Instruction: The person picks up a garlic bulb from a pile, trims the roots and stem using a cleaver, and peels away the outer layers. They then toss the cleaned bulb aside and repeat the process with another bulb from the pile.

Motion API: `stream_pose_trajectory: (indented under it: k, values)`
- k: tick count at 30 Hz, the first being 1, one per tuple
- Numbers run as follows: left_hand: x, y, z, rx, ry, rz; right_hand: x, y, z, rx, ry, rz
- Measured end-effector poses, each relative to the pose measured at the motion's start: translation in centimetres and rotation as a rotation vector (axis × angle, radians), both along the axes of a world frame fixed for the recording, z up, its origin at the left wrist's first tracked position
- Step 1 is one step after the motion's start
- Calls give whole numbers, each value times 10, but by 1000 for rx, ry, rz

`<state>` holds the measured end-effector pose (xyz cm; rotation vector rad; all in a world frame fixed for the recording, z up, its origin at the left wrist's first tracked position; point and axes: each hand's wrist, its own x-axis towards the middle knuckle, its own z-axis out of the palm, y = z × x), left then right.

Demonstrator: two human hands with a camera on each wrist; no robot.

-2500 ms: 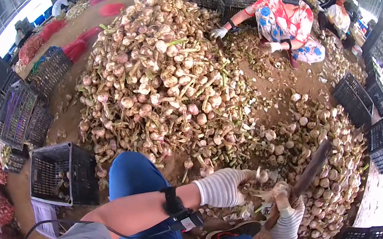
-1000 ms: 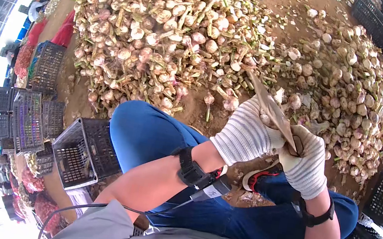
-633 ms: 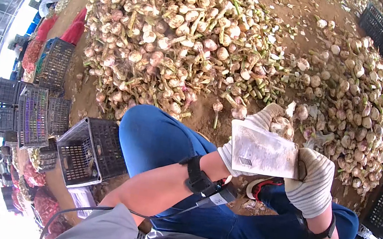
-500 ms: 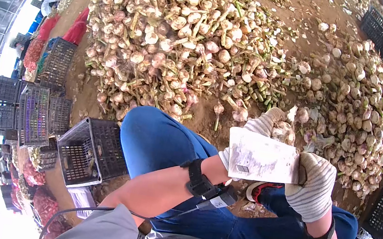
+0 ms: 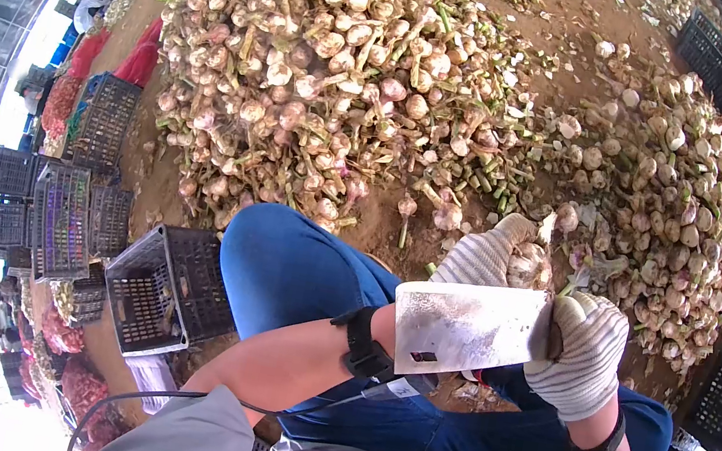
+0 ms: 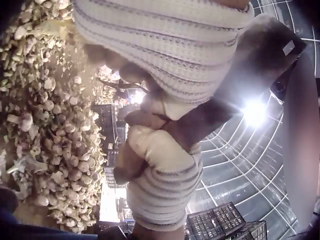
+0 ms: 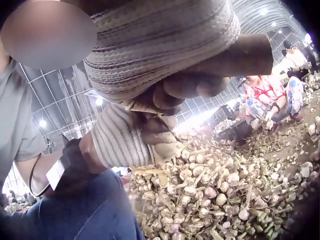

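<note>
In the head view my gloved left hand [image 5: 478,255] grips a garlic bulb [image 5: 526,267], partly hidden by its fingers. My gloved right hand [image 5: 583,356] is wrapped round the handle of a cleaver [image 5: 465,331]. The broad, pale, stained blade faces up, extending left across my left wrist and over my lap. Both hands are close together above my knees. From the right wrist view, the cleaver's wooden handle [image 7: 252,54] sticks out past the right hand's fingers, with the left hand [image 7: 127,137] just below. The left wrist view shows the dark blade [image 6: 240,82] between both gloves.
A large heap of stemmed garlic [image 5: 328,77] lies ahead, and a smaller heap of garlic bulbs [image 5: 671,201] to the right. A black plastic crate [image 5: 164,288] stands by my left knee. More crates [image 5: 61,218] line the left. Another person [image 7: 270,97] crouches beyond the heap.
The head view has tilted down. The cleaver, upright at first, has swung left across the left hand and turned its flat upward; lately the blade dipped further toward my lap. The left hand keeps hold of garlic.
</note>
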<state>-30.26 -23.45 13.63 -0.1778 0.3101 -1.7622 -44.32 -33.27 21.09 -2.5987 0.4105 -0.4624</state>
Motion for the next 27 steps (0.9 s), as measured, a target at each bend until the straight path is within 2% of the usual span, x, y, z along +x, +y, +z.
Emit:
stream_pose_trajectory:
  k: [2,5,7,8,10,11,12,13,15,16,19,20,24,25,27]
  values:
    - [-3,-4,-10,-17,-35,41,-1,-4,-7,-33,-17,-19]
    - [-10,-7,-41,-86,-110,148,-4,-11,-17,49,-17,-80]
    - [-3,-6,-29,-198,15,100,-6,-16,-25,19,-53,-58]
    - [-2,-1,-23,-121,94,31,-6,-18,-27,5,-65,-45]
    - [-6,2,8,57,11,-7,-6,-23,-29,-23,-89,-20]
    - [-10,2,26,163,-149,23,-8,-27,-37,170,-5,-210]
    - [-13,2,43,270,-311,48,-15,-51,-58,39,22,-281]
    - [-13,2,57,257,-234,18,-22,-70,-72,-90,51,-364]
    - [-6,0,68,437,-213,75,-24,-65,-57,341,-227,-495]
    - [-3,0,74,514,-286,70,-28,-66,-48,452,-128,-530]
    - [2,-1,67,499,-266,103,-17,-42,-47,482,-280,-427]
    - [2,-2,63,485,-230,124,-15,-36,-34,415,-135,-374]
    - [7,-4,49,484,-56,273,-7,-5,-14,645,-101,-340]
    - [10,-5,46,476,-48,323,-9,-5,-16,604,-68,-332]
    - [14,-3,41,349,-226,404,-4,-1,-8,697,-63,-388]
